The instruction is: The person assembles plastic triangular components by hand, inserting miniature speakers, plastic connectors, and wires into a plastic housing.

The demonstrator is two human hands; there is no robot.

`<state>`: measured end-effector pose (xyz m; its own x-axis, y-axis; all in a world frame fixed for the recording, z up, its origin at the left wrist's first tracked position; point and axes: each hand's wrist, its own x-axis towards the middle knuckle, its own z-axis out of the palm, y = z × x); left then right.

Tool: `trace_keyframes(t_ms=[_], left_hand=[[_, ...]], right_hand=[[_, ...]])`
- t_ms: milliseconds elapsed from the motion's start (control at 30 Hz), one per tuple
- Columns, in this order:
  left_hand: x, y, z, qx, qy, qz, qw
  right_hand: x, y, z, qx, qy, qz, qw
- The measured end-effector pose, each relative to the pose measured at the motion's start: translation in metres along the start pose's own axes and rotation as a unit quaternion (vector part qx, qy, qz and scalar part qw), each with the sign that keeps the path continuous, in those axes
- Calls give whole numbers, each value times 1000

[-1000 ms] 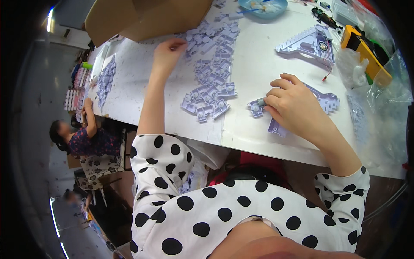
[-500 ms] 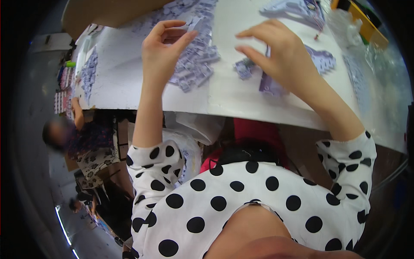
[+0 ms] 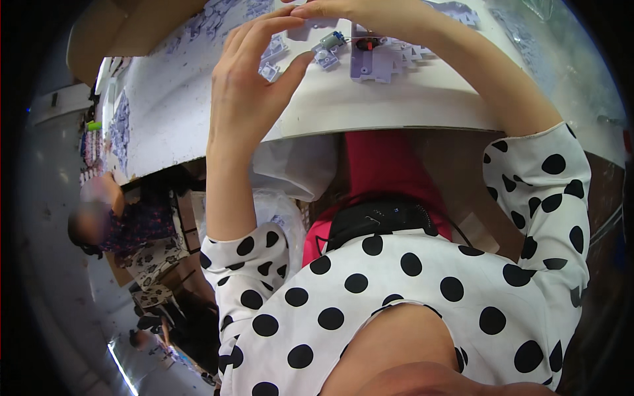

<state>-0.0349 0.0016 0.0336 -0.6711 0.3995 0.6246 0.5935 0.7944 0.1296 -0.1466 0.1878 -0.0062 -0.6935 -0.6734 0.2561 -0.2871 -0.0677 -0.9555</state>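
Observation:
My left hand [image 3: 254,79] is over the table, its fingers stretched out and its thumb apart. My right hand [image 3: 386,16] reaches across at the top edge, partly cut off. Its fingertips come together at my left fingertips, and what they hold, if anything, is hidden. A flat lilac piece [image 3: 312,30] shows behind my left fingers; I cannot tell whether it is held. Just right of my left thumb, a small metal motor [image 3: 332,41] sits at a lilac bracket [image 3: 326,61]. Below my right wrist lies a lilac plastic housing [image 3: 373,67] with a black and red part [image 3: 367,43] at it.
Loose lilac pieces [image 3: 269,69] lie behind my left hand, and more lie at the table's left end [image 3: 120,129]. A cardboard box [image 3: 129,33] stands at the upper left. Clear plastic bags [image 3: 561,53] are at the right. Another person [image 3: 135,214] sits at the left.
My view has shifted, so the table sits higher in the picture. My hands, apart before, have come together at the top. The motor and housing now show uncovered.

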Motion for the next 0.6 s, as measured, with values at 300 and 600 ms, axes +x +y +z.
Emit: trace_keyframes(t_ms=[300,600], left_hand=[[-3,-13,11,-25,-64,27,997],[-32,-18,36,-342,-46,-244,906]], right_hand=[[-15,-3,-4,-31,16,36,999],[-18,-4,-22,-355,67,-154,920]])
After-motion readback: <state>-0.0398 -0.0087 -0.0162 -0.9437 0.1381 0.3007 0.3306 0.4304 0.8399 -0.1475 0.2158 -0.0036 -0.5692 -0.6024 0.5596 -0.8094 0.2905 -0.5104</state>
